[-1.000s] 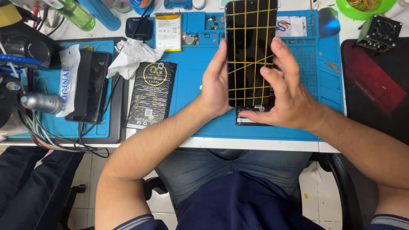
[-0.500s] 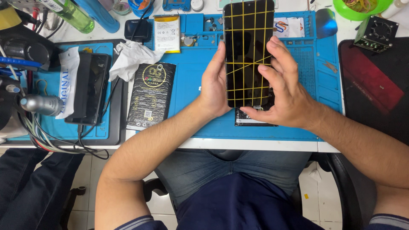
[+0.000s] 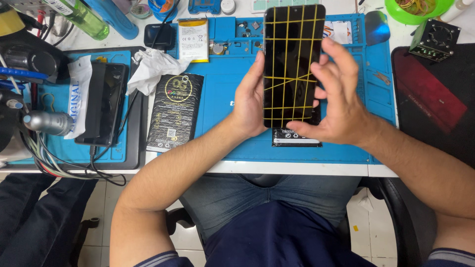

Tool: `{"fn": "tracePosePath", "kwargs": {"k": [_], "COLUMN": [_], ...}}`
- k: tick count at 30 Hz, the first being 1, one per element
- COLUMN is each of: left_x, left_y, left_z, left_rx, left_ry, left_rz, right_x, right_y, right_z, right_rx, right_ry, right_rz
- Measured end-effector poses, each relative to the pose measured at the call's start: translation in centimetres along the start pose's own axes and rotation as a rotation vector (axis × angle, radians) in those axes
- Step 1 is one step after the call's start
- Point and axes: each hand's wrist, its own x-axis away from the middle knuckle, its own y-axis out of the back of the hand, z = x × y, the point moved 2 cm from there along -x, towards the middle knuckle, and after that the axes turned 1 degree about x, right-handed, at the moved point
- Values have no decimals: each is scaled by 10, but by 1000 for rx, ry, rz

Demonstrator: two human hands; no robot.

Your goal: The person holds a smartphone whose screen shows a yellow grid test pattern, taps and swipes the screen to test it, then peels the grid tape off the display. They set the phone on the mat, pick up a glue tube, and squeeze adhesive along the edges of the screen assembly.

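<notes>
Since half a second ago the right hand (image 3: 341, 104) has loosened on the phone (image 3: 293, 64): its fingers, earlier wrapped over the right edge, are now spread and lifted off the glass, and only the thumb at the lower corner appears to stay in contact. The phone itself has barely shifted.

Phone: black screen facing up, criss-crossed with thin yellow rubber bands, long axis pointing away from the person, held above the blue work mat (image 3: 222, 99).

Left hand (image 3: 250, 104): half closed, clamped along the phone's left edge, thumb on the side and palm below. It carries the phone.

Right hand: open, fingers fanned just right of the phone; whether the fingertips touch the edge is hard to judge from this angle.

Positions relative to the phone:
- Directly beneath its lower end, a small dark packet with a white label (image 3: 297, 137) lies on the mat.
- Left, a black sachet with gold print (image 3: 174, 112); above that, a crumpled white tissue (image 3: 154, 69).
- Upper left, a flat battery (image 3: 193, 39).
- Far left, a second dark phone (image 3: 105, 103) on another blue mat.
- Right, a black and red pad (image 3: 435, 94), with a small fan (image 3: 435, 39) at its top edge.
- Upper right, a green bowl (image 3: 413, 10).
</notes>
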Motion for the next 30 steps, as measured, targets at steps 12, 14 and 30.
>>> {"fn": "tracePosePath", "kwargs": {"k": [12, 14, 30], "left_x": [5, 5, 0], "left_y": [-7, -6, -4], "left_z": [-9, -9, -12], "left_rx": [73, 88, 53], "left_ry": [31, 10, 13], "left_rz": [-12, 11, -21], "right_x": [0, -1, -5], "right_y": [23, 23, 20], "right_z": [2, 4, 6], "right_rx": [-54, -28, -444], "right_ry": [-262, -256, -301], "right_rz": [-72, -80, -103]}}
